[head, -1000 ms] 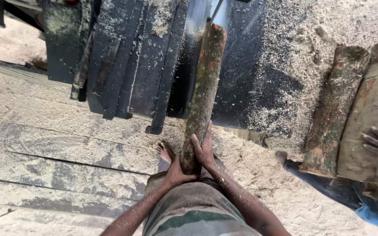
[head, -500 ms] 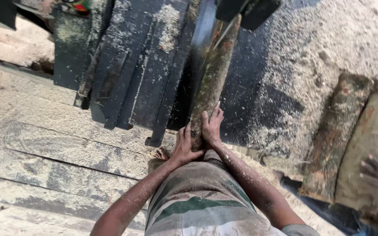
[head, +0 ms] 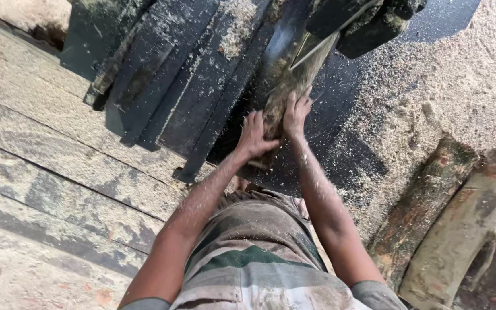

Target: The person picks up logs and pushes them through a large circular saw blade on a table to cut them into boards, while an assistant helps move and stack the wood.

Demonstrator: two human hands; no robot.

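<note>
Two hands are working one short log here, and it's lying lengthwise on the dark saw desk, its far end running under the dark guard block up top. Left hand is pressing on the near left side of the log, fingers wrapped down against the bark. Right hand is sitting a bit further up on top, fingers slightly fanned and lying flat on the wood. So neither is pinching, both are pushing down and forward.

Sawdust is piling everywhere on the right, and dark sawn planks are leaning in a stack to the left. Two bigger logs are waiting at lower right, well apart from the hands.

If you ask me, doing this bit well means feeding slow and straight, keeping the log from rolling, and holding both palms off to the sides of the cut line, never in front of it. Those fingers are looking too near the guard for my taste; I'd be using a push stick for the last stretch.
</note>
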